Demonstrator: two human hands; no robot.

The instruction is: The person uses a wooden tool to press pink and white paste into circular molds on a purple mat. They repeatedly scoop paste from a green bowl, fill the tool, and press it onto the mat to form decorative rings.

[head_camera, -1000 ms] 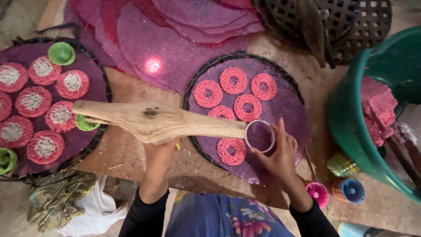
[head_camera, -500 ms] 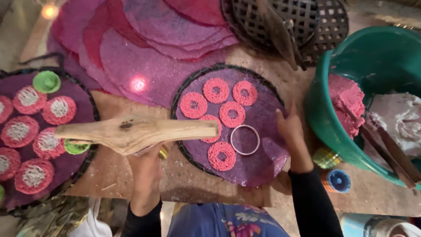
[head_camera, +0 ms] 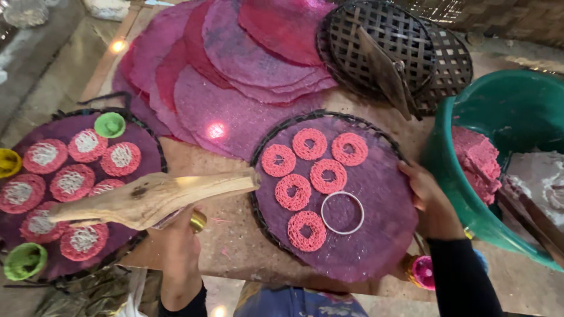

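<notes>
My left hand (head_camera: 181,246) grips a long wooden press tool (head_camera: 150,199) from below, holding it level over the gap between two round trays. My right hand (head_camera: 427,196) rests on the right rim of the purple-lined woven tray (head_camera: 382,258). On that tray lie several pink ring-shaped noodle rounds (head_camera: 294,192) and a bare metal ring mould (head_camera: 342,212), which sits apart from both hands.
A second tray (head_camera: 138,132) at the left carries pink rounds with white centres and small green and yellow cups. Large pink sheets (head_camera: 235,70) overlap behind. Dark woven baskets (head_camera: 405,47) stand far right. A green tub (head_camera: 517,117) with pink dough is at the right.
My right hand let go of the metal ring, left it on the tray and moved to the tray's right rim. The view has shifted left and closer.
</notes>
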